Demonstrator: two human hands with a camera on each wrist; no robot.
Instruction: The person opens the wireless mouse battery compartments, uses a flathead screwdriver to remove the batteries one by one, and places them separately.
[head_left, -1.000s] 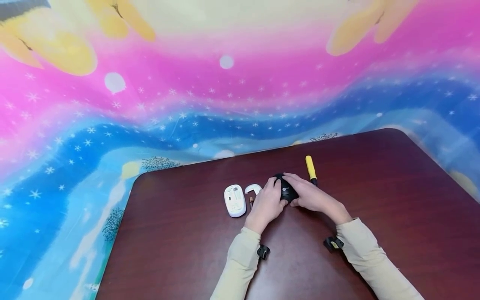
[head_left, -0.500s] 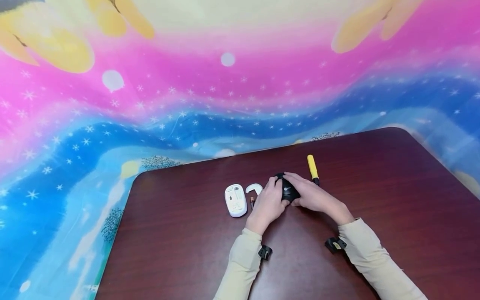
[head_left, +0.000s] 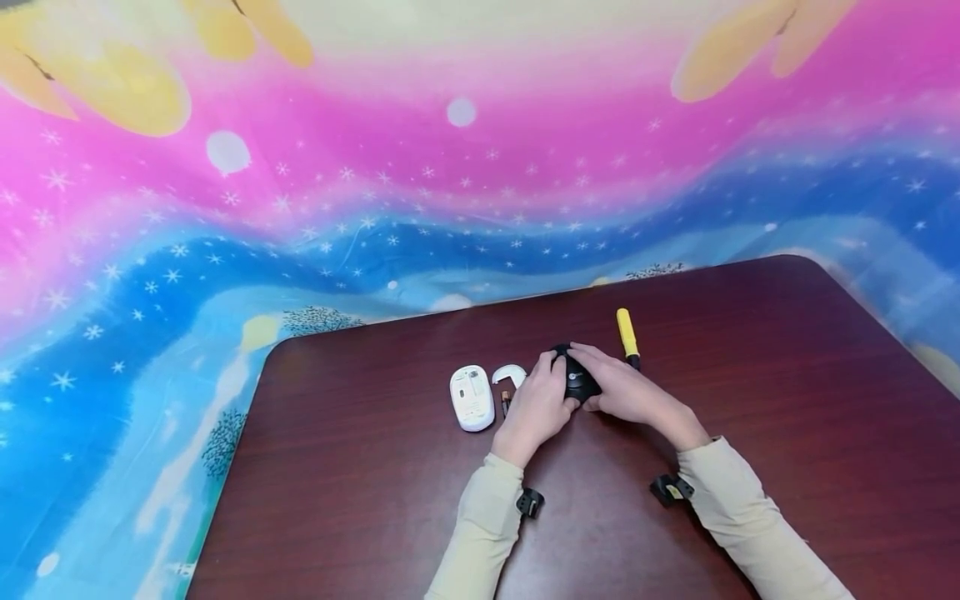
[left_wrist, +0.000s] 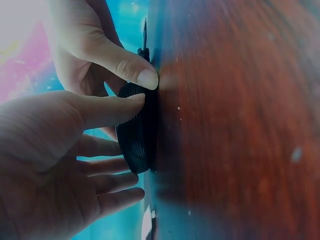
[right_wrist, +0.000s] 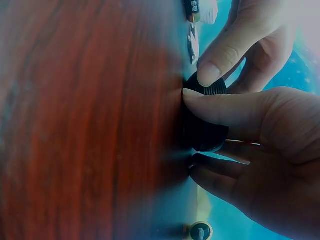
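Hands on the black mouse (head_left: 576,382): left hand (head_left: 538,408) and right hand (head_left: 626,390) grip it, unopened; white mouse (head_left: 472,398) lies open, far left.

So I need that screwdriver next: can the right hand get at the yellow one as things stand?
Probably yes: the yellow screwdriver lies uncovered just beyond the right hand, though that hand grips the black mouse.
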